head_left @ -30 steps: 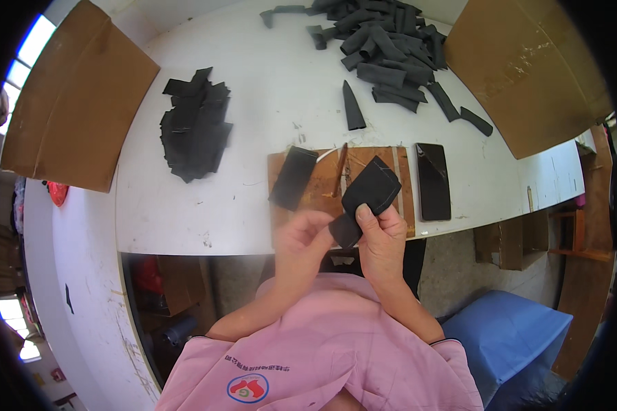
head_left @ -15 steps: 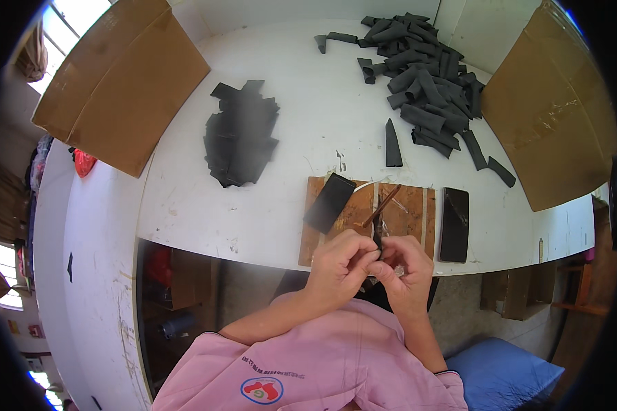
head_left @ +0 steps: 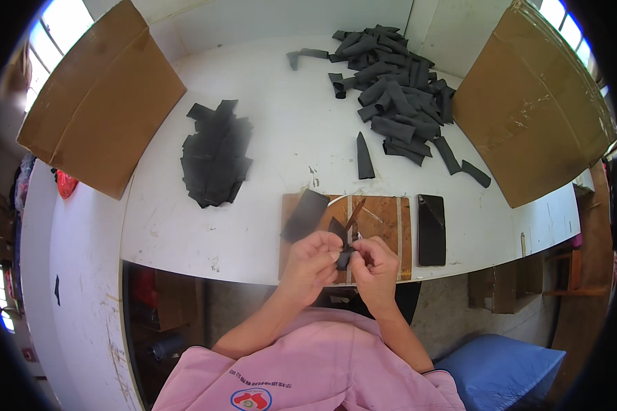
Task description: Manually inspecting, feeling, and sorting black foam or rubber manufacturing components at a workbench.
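My left hand [head_left: 312,266] and my right hand [head_left: 375,267] meet over the near edge of a brown board [head_left: 385,218]. Both pinch a small black fabric piece [head_left: 346,257] between thumbs and fingertips. Part of it stands up as a dark point between the hands; the rest hangs below the fingertips. A slim brown stick [head_left: 355,214] slants up beside it near my right fingers; whether they hold it too, I cannot tell. A dark flat rectangle [head_left: 304,216] lies on the board's left side, beyond my left hand.
Dark folded fabric pieces [head_left: 404,92] form a heap at the back right, with a single pointed piece [head_left: 365,157] nearer. Flat black pieces [head_left: 216,154] are stacked at left. Cardboard boxes [head_left: 103,103] flank the white table [head_left: 274,137]. A black phone [head_left: 431,231] lies right of the board.
My hands have moved slightly apart, and more of the black fabric piece shows between them. The stick stands more upright. The whole view has shifted, so the table appears further left and lower.
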`<state>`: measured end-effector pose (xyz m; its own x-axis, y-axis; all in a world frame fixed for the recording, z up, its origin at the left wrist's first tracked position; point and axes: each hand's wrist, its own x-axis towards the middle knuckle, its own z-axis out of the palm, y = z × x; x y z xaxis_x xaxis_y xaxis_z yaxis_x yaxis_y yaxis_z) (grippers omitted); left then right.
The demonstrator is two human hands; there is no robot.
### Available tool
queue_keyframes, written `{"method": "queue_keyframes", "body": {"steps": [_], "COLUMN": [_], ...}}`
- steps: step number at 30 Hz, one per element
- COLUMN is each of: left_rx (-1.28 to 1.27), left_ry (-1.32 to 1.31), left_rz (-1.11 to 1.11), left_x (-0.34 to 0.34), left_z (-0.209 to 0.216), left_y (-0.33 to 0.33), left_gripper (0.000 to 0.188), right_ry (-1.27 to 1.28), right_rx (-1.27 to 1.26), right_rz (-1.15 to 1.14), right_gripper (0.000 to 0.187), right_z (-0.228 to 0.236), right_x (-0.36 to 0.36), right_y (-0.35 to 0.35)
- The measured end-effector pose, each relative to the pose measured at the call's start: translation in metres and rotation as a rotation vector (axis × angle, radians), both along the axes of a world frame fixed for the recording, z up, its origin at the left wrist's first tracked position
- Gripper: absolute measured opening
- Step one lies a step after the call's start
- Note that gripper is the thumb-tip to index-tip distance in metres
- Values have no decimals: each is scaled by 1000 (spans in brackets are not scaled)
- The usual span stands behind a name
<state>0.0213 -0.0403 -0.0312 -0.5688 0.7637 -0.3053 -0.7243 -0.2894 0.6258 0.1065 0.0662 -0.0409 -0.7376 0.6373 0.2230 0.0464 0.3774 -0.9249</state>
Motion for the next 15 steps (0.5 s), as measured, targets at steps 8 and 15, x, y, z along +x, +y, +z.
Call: {"method": "queue_keyframes", "body": {"steps": [8,15], "left_rx": [-454,-36], "left_ry": [853,181], "left_rz": [406,-80], "left_x": [12,5], "left_z": [-7,22], "left_y": [16,-4], "left_gripper": [21,22], "right_ry": [248,169], "right_rx": [-1539,-1034], "right_rz": [307,278], "right_gripper": [8,11], "right_z": [2,-17], "right_x": [2,7], "right_y": [-11,7]}}
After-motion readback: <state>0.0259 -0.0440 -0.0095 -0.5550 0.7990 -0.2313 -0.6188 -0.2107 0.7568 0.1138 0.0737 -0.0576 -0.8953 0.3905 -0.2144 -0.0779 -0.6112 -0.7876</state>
